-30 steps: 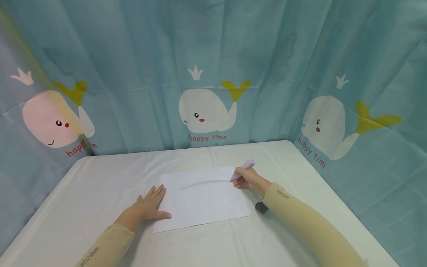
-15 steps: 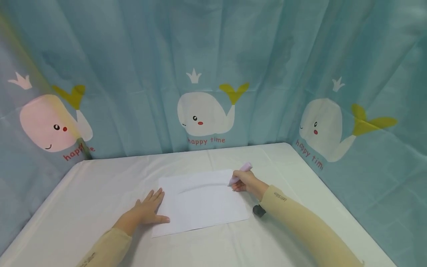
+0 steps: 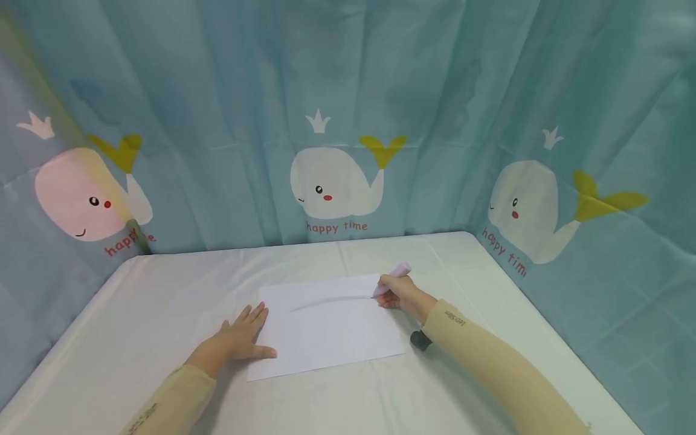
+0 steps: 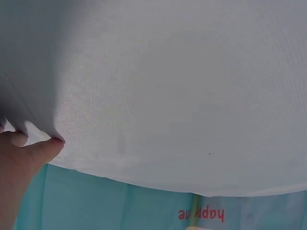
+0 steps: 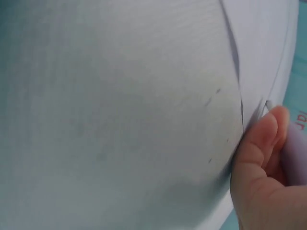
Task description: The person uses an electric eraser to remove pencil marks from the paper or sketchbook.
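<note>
A white sheet of paper (image 3: 331, 332) lies on the white-covered table, with a faint grey curved line across its upper part. My left hand (image 3: 239, 335) rests flat at the sheet's left edge, fingers spread and thumb on the paper. In the left wrist view, its fingers (image 4: 43, 149) show at the left border. My right hand (image 3: 401, 294) pinches a thick lilac pen-shaped tool (image 3: 401, 270), tilted up to the right. The tool's thin tip meets the line's right end, near the sheet's right edge. Fingers hide part of the lilac body (image 5: 296, 153) in the right wrist view.
White cloth covers the table (image 3: 163, 290). A small black round object (image 3: 420, 340) shows beside the right sleeve cuff. Blue curtains (image 3: 234, 151) printed with whales hang behind the table and along both sides. Small dark marks dot the cloth in the right wrist view.
The head view has shifted slightly. Both hands, the sheet and the lilac tool keep the same places relative to each other, and the curved line looks unchanged.
</note>
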The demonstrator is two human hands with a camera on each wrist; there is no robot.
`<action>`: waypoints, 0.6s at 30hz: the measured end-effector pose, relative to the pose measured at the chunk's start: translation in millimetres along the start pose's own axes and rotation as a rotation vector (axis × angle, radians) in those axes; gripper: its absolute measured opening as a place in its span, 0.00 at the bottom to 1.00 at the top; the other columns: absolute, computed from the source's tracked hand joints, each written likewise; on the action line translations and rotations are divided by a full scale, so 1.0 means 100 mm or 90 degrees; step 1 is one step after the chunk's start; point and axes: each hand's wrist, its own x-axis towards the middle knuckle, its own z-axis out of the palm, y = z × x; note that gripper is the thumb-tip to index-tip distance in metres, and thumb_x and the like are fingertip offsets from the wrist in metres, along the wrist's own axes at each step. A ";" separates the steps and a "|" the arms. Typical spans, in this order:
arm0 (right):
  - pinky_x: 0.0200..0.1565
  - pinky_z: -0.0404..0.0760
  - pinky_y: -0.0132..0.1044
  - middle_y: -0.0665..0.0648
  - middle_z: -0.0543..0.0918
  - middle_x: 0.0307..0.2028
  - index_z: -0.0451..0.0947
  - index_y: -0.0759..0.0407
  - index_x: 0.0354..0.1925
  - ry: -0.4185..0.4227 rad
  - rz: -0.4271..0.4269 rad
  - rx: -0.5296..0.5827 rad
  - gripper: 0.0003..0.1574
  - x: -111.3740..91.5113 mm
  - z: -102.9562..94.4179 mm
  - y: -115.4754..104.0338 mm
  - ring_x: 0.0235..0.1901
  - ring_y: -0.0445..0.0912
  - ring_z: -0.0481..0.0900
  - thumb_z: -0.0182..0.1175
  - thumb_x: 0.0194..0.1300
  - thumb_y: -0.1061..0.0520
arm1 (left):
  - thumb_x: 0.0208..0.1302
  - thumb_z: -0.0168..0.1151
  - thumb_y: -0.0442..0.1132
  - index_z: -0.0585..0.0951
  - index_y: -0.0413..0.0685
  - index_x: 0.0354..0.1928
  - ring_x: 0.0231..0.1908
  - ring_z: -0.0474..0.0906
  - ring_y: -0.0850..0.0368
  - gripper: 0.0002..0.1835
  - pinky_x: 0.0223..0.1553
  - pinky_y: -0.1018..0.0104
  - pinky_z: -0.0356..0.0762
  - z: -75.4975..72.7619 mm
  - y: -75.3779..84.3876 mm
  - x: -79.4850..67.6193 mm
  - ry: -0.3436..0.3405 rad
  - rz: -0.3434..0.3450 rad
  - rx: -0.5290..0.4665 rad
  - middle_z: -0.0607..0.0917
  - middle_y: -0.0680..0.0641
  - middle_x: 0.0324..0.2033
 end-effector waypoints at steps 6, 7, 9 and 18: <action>0.24 0.79 0.34 0.60 0.79 0.20 0.76 0.69 0.35 -0.034 0.014 0.026 0.12 0.04 -0.07 0.01 0.18 0.46 0.79 0.54 0.62 0.58 | 0.49 0.70 0.65 0.54 0.29 0.72 0.70 0.40 0.27 0.61 0.58 0.21 0.37 0.01 0.00 0.00 -0.004 0.003 -0.005 0.50 0.30 0.72; 0.25 0.79 0.35 0.60 0.80 0.20 0.76 0.69 0.34 -0.034 0.015 0.031 0.12 0.05 -0.08 0.01 0.18 0.46 0.80 0.53 0.61 0.59 | 0.49 0.70 0.64 0.54 0.29 0.72 0.70 0.40 0.27 0.61 0.58 0.21 0.37 0.01 0.00 0.00 -0.004 0.003 -0.005 0.50 0.30 0.72; 0.24 0.80 0.34 0.61 0.80 0.20 0.76 0.70 0.34 -0.032 0.010 0.030 0.12 0.07 -0.09 0.00 0.18 0.46 0.80 0.54 0.60 0.60 | 0.49 0.70 0.64 0.54 0.29 0.72 0.70 0.40 0.27 0.61 0.58 0.21 0.37 0.01 0.01 0.00 -0.003 0.001 -0.005 0.50 0.30 0.72; 0.23 0.79 0.33 0.59 0.79 0.18 0.76 0.69 0.33 -0.005 -0.001 0.032 0.09 0.11 -0.04 -0.05 0.15 0.44 0.78 0.55 0.57 0.62 | 0.49 0.70 0.64 0.53 0.29 0.72 0.71 0.39 0.28 0.61 0.59 0.22 0.36 -0.02 0.01 0.00 -0.007 -0.007 -0.005 0.49 0.31 0.73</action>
